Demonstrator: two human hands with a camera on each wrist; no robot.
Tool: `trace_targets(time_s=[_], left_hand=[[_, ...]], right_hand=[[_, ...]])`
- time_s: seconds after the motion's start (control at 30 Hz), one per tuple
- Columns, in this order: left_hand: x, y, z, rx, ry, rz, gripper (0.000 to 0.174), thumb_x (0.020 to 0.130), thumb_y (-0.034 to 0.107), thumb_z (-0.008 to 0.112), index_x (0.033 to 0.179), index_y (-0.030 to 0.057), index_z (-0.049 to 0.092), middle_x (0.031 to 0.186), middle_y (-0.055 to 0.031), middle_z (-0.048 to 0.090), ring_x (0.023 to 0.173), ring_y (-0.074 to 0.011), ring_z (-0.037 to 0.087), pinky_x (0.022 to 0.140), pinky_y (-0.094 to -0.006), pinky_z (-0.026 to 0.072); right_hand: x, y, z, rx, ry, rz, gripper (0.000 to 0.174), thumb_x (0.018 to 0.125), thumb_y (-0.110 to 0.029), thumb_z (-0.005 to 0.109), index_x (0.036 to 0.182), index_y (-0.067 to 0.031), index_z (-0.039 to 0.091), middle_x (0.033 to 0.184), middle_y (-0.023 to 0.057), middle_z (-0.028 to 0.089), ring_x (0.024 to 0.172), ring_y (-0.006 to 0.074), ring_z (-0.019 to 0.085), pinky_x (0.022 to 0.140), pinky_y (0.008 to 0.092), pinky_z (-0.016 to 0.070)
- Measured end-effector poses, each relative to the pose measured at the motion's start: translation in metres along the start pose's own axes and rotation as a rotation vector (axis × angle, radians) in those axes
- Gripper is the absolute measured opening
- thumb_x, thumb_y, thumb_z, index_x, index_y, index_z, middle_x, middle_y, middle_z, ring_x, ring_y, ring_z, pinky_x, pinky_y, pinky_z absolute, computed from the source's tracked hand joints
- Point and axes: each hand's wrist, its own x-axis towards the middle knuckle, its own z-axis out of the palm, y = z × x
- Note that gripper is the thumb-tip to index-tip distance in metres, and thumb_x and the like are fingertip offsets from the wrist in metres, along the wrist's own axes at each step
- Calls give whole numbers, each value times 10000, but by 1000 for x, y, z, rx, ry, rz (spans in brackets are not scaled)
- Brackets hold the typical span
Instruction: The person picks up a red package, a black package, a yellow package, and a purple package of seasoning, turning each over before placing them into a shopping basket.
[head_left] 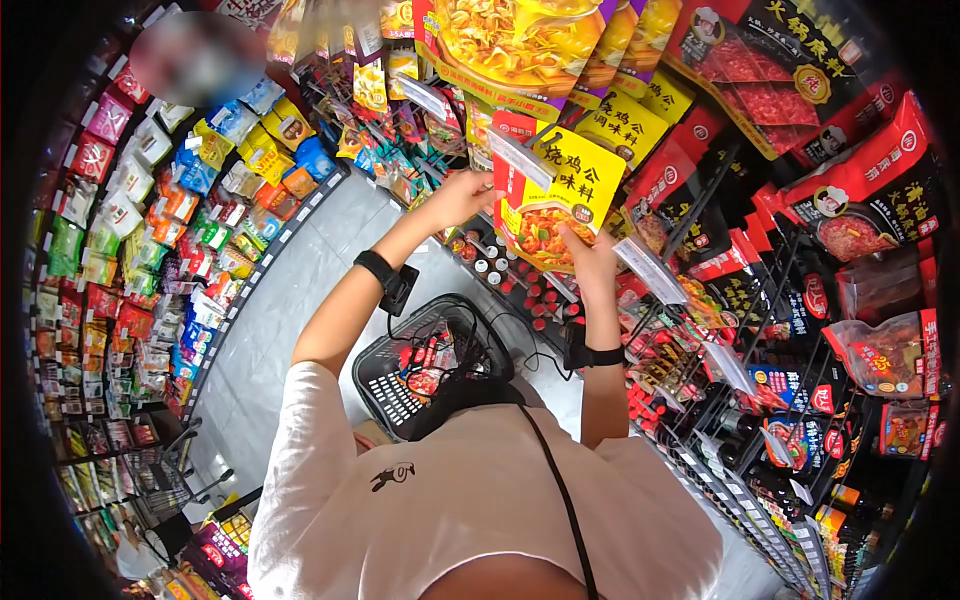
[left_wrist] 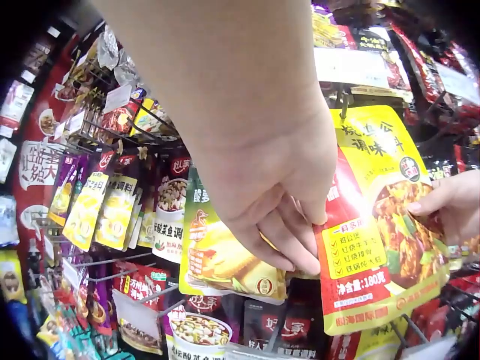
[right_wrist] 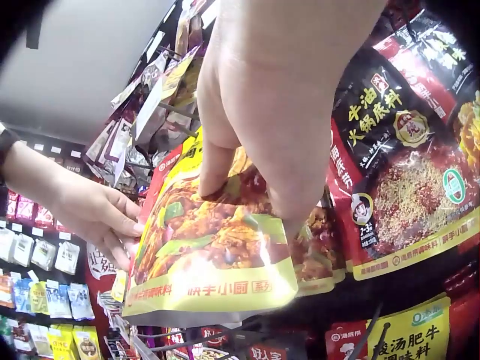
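Note:
A yellow-and-red seasoning packet (head_left: 545, 190) hangs at a rack hook, behind a price tag in the head view. My right hand (head_left: 598, 265) holds its lower right edge, thumb across the front. The left wrist view shows this packet (left_wrist: 382, 225) with the right thumb on its food picture. My left hand (head_left: 465, 198) is at the packet's left edge, fingers loosely bent, fingertips touching or very near it; whether they grip it is unclear. In the right wrist view, the left hand (right_wrist: 94, 214) reaches the side of the packet (right_wrist: 217, 247) while the right hand (right_wrist: 262, 135) holds its front.
A dark shopping basket (head_left: 375, 385) with red packages inside stands on the grey floor (head_left: 285, 290) below my arms. Racks of hanging packets, including a red clear-oil hotpot packet (head_left: 875, 200), rise at right. Shelves of colourful goods (head_left: 150, 230) curve along the left.

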Motion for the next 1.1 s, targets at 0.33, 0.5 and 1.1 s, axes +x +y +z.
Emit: trace_targets(time_s=[0.33, 0.5, 1.1], left_hand=[[-19, 21, -10, 3, 18, -48, 205, 900, 133, 545, 1050, -1, 591, 850, -85, 660, 748, -138, 642, 668, -282, 521], [-30, 12, -14, -9, 5, -54, 227, 914, 130, 527, 1066, -33, 564, 859, -80, 668, 765, -119, 637, 694, -258, 511], [-137, 23, 50, 48, -279, -256, 282, 940, 145, 445, 1193, 27, 487, 840, -141, 641, 674, -178, 616, 664, -310, 497]], right_hand=[[-13, -8, 14, 28, -22, 29, 221, 794, -89, 667, 965, 37, 609, 881, 81, 660, 776, 127, 599, 720, 273, 461], [-20, -8, 22, -10, -63, -34, 209, 778, -57, 668, 951, 48, 617, 875, 92, 670, 770, 127, 605, 711, 277, 465], [-133, 57, -9, 164, -224, 322, 299, 779, -40, 659, 1062, 13, 579, 987, 47, 636, 874, 126, 584, 776, 276, 465]])
